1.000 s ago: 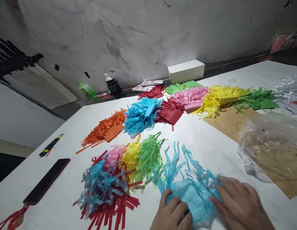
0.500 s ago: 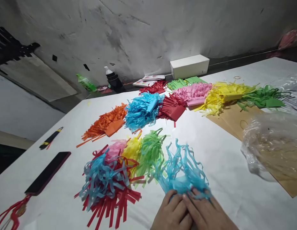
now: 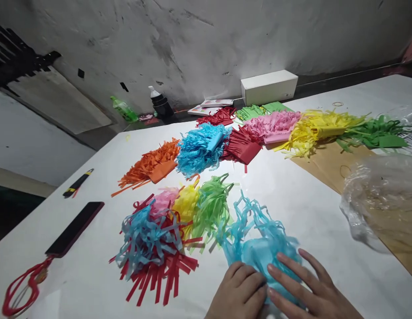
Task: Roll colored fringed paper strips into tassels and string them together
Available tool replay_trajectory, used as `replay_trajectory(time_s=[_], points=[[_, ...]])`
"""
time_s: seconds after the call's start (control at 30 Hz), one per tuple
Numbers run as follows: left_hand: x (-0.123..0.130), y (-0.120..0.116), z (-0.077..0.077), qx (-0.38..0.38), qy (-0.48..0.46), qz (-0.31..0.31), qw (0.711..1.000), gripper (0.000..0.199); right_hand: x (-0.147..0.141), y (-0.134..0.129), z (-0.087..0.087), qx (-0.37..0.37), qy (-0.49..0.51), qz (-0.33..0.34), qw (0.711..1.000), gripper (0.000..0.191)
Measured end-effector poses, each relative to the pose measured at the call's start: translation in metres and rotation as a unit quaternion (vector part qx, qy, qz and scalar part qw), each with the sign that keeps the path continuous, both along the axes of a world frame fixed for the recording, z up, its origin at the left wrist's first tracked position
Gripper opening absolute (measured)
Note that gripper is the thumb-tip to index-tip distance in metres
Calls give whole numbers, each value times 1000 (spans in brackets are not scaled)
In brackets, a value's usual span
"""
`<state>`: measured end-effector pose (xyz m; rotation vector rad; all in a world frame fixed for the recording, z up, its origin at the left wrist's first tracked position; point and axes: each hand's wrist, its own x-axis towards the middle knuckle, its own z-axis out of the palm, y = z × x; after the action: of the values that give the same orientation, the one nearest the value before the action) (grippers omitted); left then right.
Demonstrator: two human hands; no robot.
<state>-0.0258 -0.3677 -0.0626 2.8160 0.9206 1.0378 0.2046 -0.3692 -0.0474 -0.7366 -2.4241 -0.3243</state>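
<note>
A light blue fringed tissue paper (image 3: 259, 248) lies on the white table at the lower middle, its strips fanned away from me. My left hand (image 3: 237, 290) is closed on its near left edge, fingers curled. Over its right part my right hand (image 3: 308, 288) rests with fingers spread, touching the paper. The near edge is hidden under both hands. Left of them lies a group of fringed tassels: a blue one (image 3: 149, 241) on top of red strips (image 3: 166, 277), with pink (image 3: 164, 201), yellow (image 3: 186, 204) and light green (image 3: 212, 201) ones behind.
Fringed bundles in orange (image 3: 152, 164), blue (image 3: 202, 148), dark red (image 3: 244, 146), pink (image 3: 275, 126), yellow (image 3: 322, 128) and green (image 3: 375, 133) line the back. A plastic bag (image 3: 375, 199) lies right; a phone (image 3: 74, 230) and cutter knife (image 3: 77, 184) lie left. A white box (image 3: 268, 88) stands by the wall.
My right hand's fingers have spread apart and moved right over the blue paper, showing more of its flat middle. My left hand stays at the near edge. The view has shifted slightly.
</note>
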Motion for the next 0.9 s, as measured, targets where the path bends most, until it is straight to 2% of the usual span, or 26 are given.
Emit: replay_trajectory(time_s=[0.1, 0.2, 0.3, 0.43, 0.63, 0.77, 0.83, 0.9], points=[[0, -1, -1, 6, -10, 3, 1000, 30, -14, -6, -14, -37, 85, -35, 995, 37], [-2, -2, -4, -10, -16, 8, 1000, 27, -13, -12, -24, -77, 108, -80, 988, 30], [-5, -3, -3, -35, -13, 17, 999, 24, -2, -14, -21, -118, 110, -104, 981, 27], [-9, -2, 1, -61, -17, 41, 997, 28, 6, -11, -13, -127, 139, -122, 974, 28], [-10, -2, 1, -70, -14, 52, 996, 20, -1, -8, -9, -88, 92, -70, 989, 30], [-10, -3, -1, -71, -25, 50, 996, 18, 5, -10, -10, -121, 135, -150, 972, 30], [-10, -2, -1, -71, -28, 49, 996, 19, 23, -9, -13, -137, 146, -200, 959, 33], [-10, -1, 0, -66, -36, 47, 996, 22, 51, -8, -16, -122, 109, -237, 958, 35]])
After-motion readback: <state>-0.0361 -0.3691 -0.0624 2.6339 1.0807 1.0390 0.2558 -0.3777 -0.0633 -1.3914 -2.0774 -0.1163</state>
